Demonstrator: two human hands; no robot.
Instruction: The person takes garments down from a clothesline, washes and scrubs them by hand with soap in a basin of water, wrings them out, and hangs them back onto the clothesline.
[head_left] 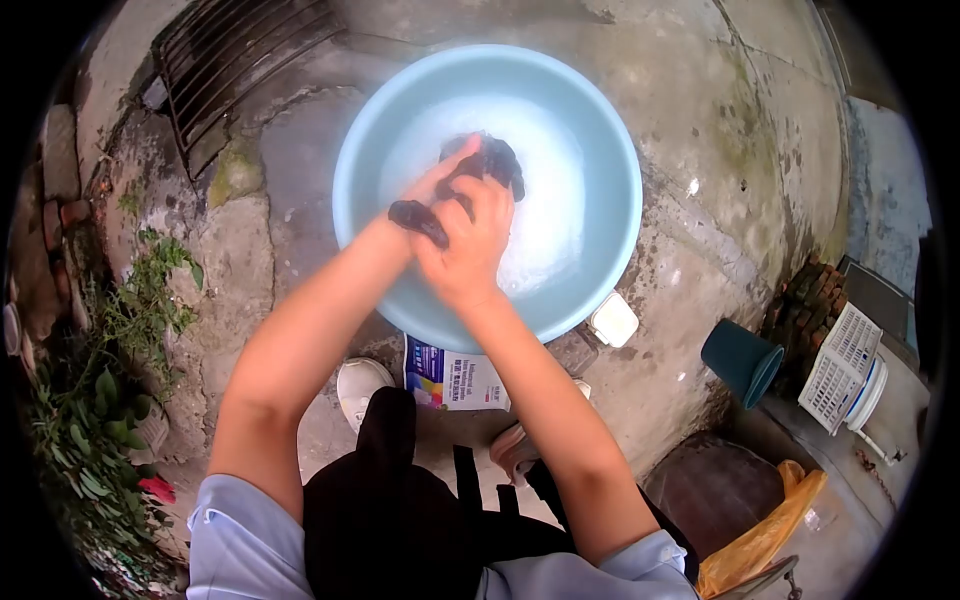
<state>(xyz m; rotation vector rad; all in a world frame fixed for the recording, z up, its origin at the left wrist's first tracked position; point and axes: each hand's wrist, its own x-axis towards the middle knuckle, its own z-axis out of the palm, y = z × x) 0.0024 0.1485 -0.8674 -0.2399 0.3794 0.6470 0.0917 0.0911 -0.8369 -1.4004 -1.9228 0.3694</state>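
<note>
A wide light-blue basin [615, 220] stands on the concrete ground, with whitish, sudsy water inside. Over the water my two hands are together on a dark, wet cloth [503, 162]. My left hand [435, 185] reaches in from the left, its fingers closed round the cloth and partly hidden behind the other hand. My right hand [470, 235] has its fingers bent over the same cloth, and a dark end of it sticks out at the left beside the wrist.
A detergent packet [455, 378] lies below the basin near my shoes. Beside the basin's lower right edge is a white box [614, 320]. Farther right are a dark green bucket [740, 362] and a white basket [842, 367]. Plants [100, 430] grow at left; a metal grate [240, 65] is upper left.
</note>
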